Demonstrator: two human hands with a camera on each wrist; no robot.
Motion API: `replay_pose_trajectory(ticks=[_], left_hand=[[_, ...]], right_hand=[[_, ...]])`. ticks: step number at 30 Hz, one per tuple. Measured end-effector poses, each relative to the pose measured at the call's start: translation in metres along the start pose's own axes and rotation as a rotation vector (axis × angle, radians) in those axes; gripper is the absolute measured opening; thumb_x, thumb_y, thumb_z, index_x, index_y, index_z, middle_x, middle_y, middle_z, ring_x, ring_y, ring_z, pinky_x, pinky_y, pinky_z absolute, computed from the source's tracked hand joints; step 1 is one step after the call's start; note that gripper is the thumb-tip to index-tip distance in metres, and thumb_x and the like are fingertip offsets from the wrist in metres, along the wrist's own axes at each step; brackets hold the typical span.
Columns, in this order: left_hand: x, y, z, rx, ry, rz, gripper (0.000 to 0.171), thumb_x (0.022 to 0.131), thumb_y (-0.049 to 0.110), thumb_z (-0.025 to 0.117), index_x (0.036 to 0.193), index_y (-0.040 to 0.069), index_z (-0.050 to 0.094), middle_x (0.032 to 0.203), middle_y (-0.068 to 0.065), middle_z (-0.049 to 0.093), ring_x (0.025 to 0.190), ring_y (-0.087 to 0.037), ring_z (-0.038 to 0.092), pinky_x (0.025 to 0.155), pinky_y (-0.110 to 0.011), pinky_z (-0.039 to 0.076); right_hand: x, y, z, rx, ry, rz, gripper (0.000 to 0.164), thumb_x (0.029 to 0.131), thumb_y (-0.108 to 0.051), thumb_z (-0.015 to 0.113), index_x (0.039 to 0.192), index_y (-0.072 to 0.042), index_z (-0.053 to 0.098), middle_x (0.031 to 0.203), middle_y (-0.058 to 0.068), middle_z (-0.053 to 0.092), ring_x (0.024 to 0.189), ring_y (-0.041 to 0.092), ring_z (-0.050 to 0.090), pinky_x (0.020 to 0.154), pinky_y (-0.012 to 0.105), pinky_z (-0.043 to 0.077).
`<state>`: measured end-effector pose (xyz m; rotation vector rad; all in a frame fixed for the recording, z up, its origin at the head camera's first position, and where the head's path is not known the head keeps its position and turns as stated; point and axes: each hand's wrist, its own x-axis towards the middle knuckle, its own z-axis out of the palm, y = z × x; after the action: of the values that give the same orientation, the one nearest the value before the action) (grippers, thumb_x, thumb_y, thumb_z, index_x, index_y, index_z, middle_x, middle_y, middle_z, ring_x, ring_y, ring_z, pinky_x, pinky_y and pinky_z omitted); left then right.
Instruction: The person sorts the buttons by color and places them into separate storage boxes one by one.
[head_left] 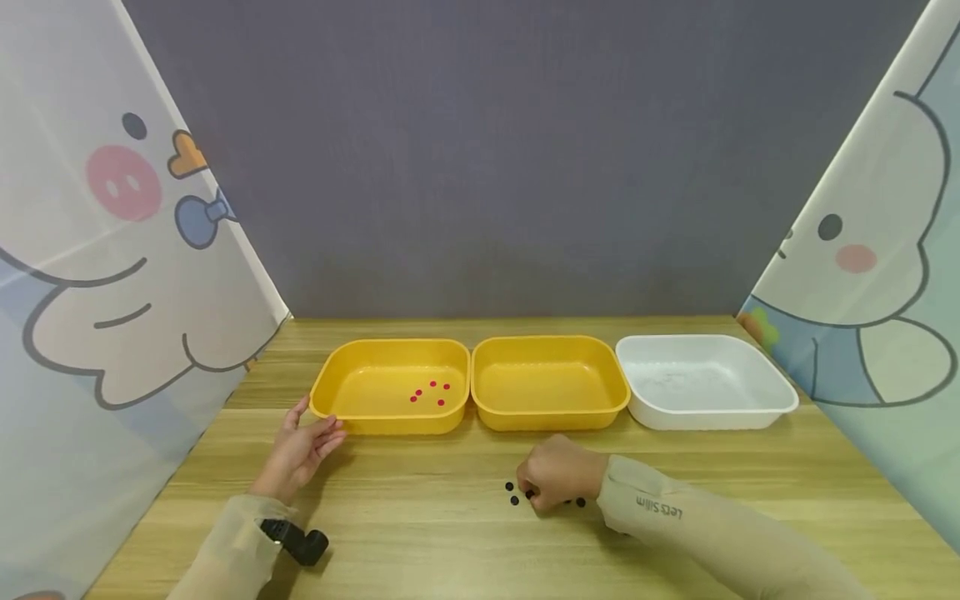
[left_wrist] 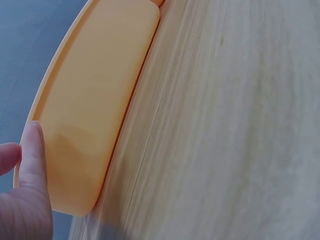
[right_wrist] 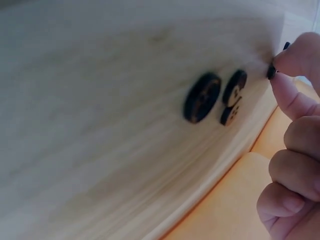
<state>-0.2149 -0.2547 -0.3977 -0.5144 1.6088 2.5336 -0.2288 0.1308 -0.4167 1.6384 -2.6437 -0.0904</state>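
My left hand (head_left: 296,454) holds the front left corner of the left yellow tray (head_left: 397,426), a finger along its front wall (left_wrist: 95,90) in the left wrist view. Several small red discs (head_left: 432,384) lie inside that tray. Over the table in front of the middle yellow tray (head_left: 551,421), my right hand (head_left: 555,475) pinches a small black button (right_wrist: 271,71) between thumb and index finger, its other fingers curled. Other black buttons (head_left: 514,501) lie around this hand on the wood; a close group (right_wrist: 202,97) shows in the right wrist view, one button leaning against another.
A white tray (head_left: 712,419) stands at the right end of the row, touching the middle tray. Behind is a grey panel (head_left: 510,167), with cartoon-printed panels (head_left: 862,317) at both sides. The wooden table (head_left: 420,533) extends in front of the trays.
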Motion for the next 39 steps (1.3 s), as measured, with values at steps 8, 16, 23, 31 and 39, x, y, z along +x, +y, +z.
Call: replay_pose_trajectory(ticks=[8,16,23,31,39], left_hand=[[0.001,-0.001,0.000,-0.013,0.014,0.000,0.082,0.099,-0.004,0.043,0.153,0.027,-0.010,0.070,-0.002,0.064,0.064,-0.011,0.066,0.068,-0.024,0.059],[0.000,0.001,0.002,-0.021,0.006,-0.006,0.081,0.099,-0.005,0.041,0.153,0.027,-0.010,0.069,-0.003,0.064,0.063,-0.012,0.067,0.069,-0.024,0.059],[0.000,0.002,0.002,-0.033,0.005,-0.009,0.081,0.099,-0.005,0.041,0.153,0.027,-0.010,0.069,-0.003,0.064,0.063,-0.013,0.067,0.068,-0.024,0.059],[0.000,0.001,0.001,-0.017,0.011,-0.007,0.081,0.099,-0.004,0.042,0.153,0.027,-0.009,0.069,-0.003,0.064,0.064,-0.013,0.067,0.069,-0.024,0.059],[0.000,0.001,0.002,-0.015,0.007,-0.008,0.081,0.098,-0.005,0.040,0.153,0.026,-0.011,0.069,-0.003,0.064,0.064,-0.013,0.067,0.069,-0.025,0.059]], right_hand=[[0.001,0.002,-0.003,-0.068,0.039,-0.051,0.011,0.066,-0.024,0.074,0.068,-0.027,0.064,0.059,-0.019,0.051,0.050,-0.007,0.034,0.043,0.008,0.029],[0.002,0.008,-0.026,-0.001,0.033,-0.036,0.010,0.072,-0.023,0.072,0.071,-0.021,0.063,0.057,-0.015,0.046,0.050,-0.004,0.033,0.044,0.011,0.029],[0.005,0.016,-0.045,-0.084,0.132,-0.062,0.008,0.070,-0.025,0.075,0.075,-0.022,0.070,0.061,-0.014,0.060,0.047,-0.004,0.038,0.044,0.012,0.037],[0.010,0.027,-0.059,-0.096,0.173,-0.052,0.009,0.068,-0.021,0.075,0.072,-0.020,0.067,0.061,-0.013,0.060,0.047,-0.001,0.041,0.043,0.014,0.036],[0.014,0.038,-0.062,-0.127,0.181,-0.020,0.012,0.070,-0.021,0.074,0.070,-0.018,0.063,0.057,-0.012,0.054,0.046,0.001,0.037,0.043,0.016,0.035]])
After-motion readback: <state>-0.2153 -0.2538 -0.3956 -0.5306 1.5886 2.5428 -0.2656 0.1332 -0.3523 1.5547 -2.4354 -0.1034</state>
